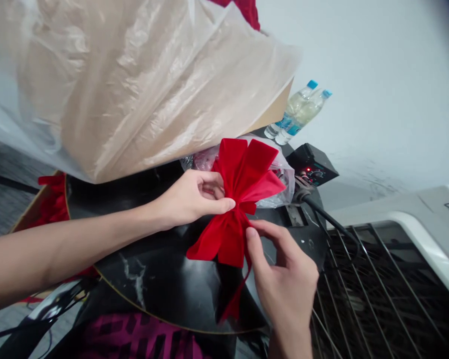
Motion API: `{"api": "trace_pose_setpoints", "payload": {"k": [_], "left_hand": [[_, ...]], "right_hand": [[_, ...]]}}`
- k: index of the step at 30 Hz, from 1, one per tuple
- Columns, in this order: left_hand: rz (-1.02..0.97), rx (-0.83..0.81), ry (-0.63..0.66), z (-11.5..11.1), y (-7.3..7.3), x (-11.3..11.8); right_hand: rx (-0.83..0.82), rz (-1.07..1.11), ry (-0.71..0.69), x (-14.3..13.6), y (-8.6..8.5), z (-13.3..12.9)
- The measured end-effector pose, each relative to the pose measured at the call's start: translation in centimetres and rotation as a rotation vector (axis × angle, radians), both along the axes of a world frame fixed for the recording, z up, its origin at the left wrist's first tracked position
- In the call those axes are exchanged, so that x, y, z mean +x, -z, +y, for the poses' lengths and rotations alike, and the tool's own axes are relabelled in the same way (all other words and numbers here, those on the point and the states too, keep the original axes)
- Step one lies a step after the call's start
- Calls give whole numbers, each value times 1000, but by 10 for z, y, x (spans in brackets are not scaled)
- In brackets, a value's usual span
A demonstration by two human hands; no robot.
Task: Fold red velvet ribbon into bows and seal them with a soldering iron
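Observation:
A red velvet ribbon bow (pixel 234 169) with several wide loops is held up over the black marbled table (pixel 164 279). My left hand (pixel 194 197) pinches it at its gathered centre, thumb in front. My right hand (pixel 280 269) pinches a ribbon edge at the bow's lower right between thumb and forefinger. From there a loose ribbon tail (pixel 234 304) hangs down towards the table's near edge. Behind the bow lies a clear plastic bag (pixel 284 174), whose contents I can only partly see.
A cardboard box wrapped in plastic film (pixel 164 85) fills the upper left. Two bottles (pixel 299 112) stand at the wall by a black control box (pixel 312 164) with a red light and a cable. At right is a heater with a wire grille (pixel 374 279). Red pieces fill a box (pixel 52 204) at left.

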State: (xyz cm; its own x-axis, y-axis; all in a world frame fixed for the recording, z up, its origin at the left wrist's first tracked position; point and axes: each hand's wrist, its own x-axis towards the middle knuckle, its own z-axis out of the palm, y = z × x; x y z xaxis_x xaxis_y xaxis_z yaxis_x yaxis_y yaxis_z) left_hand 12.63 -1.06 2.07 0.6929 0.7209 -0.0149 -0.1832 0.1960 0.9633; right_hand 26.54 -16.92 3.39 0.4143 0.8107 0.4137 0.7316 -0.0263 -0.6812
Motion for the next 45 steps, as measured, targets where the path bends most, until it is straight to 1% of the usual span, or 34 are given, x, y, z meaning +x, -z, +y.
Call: {"api": "trace_pose_setpoints", "payload": {"k": [2, 4, 7, 8, 9, 11, 12, 14, 17, 20, 23, 25, 27, 30, 32, 35, 38, 40, 42, 44, 45], "left_hand": [[-18, -31, 10, 0, 2, -1], [-42, -80, 29, 0, 4, -2], [-44, -170, 61, -3, 5, -2], [-36, -198, 76, -4, 4, -1], [-28, -221, 96, -5, 4, -1], [-36, -241, 124, -6, 4, 1], [-51, -236, 129, -7, 4, 1], [-81, -207, 128, -8, 4, 1], [-80, -155, 171, -9, 4, 0], [-67, -151, 280, -11, 3, -2], [-96, -223, 392, -12, 2, -3], [-121, -281, 415, -12, 2, -2], [-128, -323, 409, -12, 3, -1], [-125, -352, 419, -13, 4, 0], [-118, -352, 451, -14, 4, 0], [-101, -337, 516, -13, 6, -1], [-89, -316, 567, -9, 7, -3], [-90, -292, 565, -7, 7, -3], [-94, -268, 520, -5, 6, -2], [-91, -260, 468, -6, 5, -1], [-94, -264, 453, -6, 5, -1]], "right_hand": [[18, 95, 29, -8, 6, 5], [-27, 286, 31, -7, 10, 6], [-141, 624, -48, 2, 15, 3], [-171, 694, -82, 5, 15, 2], [-196, 718, -108, 8, 15, 2], [-202, 654, -113, 11, 14, 2], [-180, 600, -101, 13, 12, 3], [-101, 515, -74, 14, 8, 5], [-7, 479, -74, 10, 3, 9], [-3, 497, -80, 4, 1, 13], [3, 536, -43, -1, 2, 15], [-2, 553, -36, -1, 1, 15], [-21, 558, -37, 0, -1, 14], [-28, 541, 2, 0, -5, 12], [-12, 547, 20, -1, -6, 11], [-7, 580, 28, -3, -2, 11], [5, 643, 35, -2, 7, 11], [3, 709, 12, 0, 14, 10], [-47, 767, -62, 2, 19, 8], [-100, 796, -110, 3, 19, 6], [-109, 797, -106, 2, 18, 6]]}}
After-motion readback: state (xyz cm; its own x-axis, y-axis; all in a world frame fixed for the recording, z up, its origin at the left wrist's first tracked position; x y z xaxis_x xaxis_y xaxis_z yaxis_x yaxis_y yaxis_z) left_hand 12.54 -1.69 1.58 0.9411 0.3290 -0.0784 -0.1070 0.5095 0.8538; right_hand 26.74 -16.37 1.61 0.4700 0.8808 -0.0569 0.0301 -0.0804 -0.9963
